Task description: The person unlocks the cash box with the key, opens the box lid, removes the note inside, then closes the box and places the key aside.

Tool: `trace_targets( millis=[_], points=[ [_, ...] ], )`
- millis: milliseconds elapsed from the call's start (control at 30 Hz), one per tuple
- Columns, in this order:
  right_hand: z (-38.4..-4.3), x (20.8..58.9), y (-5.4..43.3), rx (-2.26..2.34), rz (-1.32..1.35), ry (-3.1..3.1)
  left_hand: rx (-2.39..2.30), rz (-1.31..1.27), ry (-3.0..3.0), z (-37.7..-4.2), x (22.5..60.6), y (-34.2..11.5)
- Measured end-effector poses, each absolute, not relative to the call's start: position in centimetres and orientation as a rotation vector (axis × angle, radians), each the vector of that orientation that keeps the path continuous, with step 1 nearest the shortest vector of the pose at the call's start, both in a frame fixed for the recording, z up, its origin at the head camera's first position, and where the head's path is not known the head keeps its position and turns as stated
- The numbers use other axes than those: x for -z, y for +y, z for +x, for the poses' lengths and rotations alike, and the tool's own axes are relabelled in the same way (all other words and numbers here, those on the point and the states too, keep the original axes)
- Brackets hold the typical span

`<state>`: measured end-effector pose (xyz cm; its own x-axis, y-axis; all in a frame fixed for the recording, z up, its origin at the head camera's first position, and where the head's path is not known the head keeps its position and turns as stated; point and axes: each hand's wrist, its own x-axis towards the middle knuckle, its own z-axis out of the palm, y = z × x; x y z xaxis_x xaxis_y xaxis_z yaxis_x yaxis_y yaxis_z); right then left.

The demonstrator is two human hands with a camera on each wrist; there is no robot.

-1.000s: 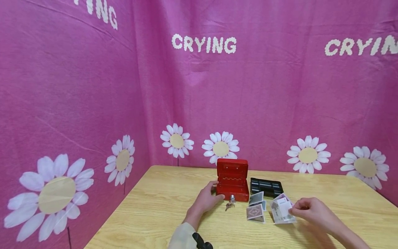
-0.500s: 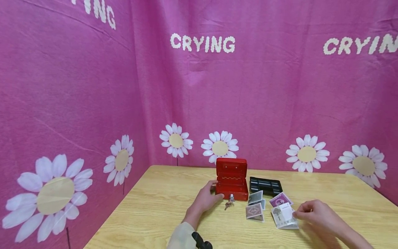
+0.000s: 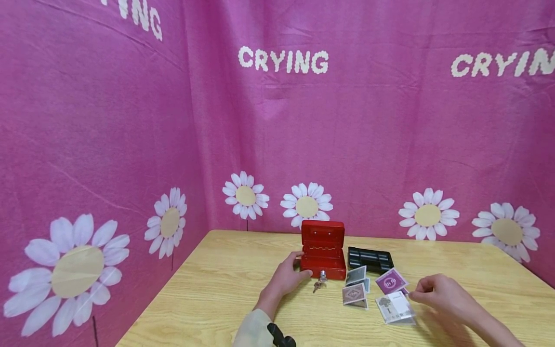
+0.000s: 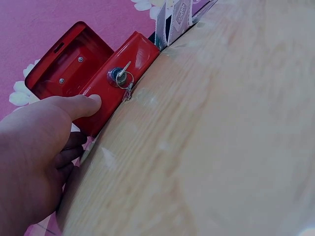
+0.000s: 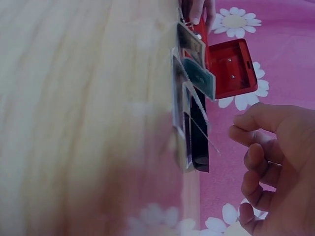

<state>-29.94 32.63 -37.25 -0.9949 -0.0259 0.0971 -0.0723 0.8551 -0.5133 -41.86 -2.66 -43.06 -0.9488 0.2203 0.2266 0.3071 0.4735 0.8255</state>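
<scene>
My left hand (image 3: 286,277) grips the left front corner of a red cash box (image 3: 305,273), its thumb (image 4: 86,105) on the front wall. The box's lid (image 3: 323,233) stands raised. A key ring with keys (image 3: 317,287) hangs from the front lock. My right hand (image 3: 442,295) hovers beside the folded banknotes with loosely bent fingers, holding nothing in the right wrist view. Nearest to it lie a grey-white banknote with a tree print (image 3: 391,307) and, behind that, a purple banknote (image 3: 391,281).
Between these and the box, a folded brown banknote (image 3: 354,293) and a folded grey-green banknote (image 3: 356,274) stand tented. A black compartment tray (image 3: 370,259) lies right of the box. Pink cloth with daisies (image 3: 347,120) hangs behind the wooden table (image 3: 208,299).
My right hand has drawn the grey-white banknote nearer and let it go, baring the purple one behind it. My left hand has stayed on the cash box.
</scene>
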Motion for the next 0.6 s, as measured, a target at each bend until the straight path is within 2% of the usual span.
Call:
trace_targets(
  millis=[300,600],
  points=[
    [-30.2,37.0,32.3,-0.769,0.253,-2.827,1.501,-0.461,-2.627,-41.8,43.1,-2.7],
    [-31.6,37.3,31.7,-0.765,0.234,-2.756,1.499,-0.467,-2.618,-41.8,43.0,-2.7]
  ],
)
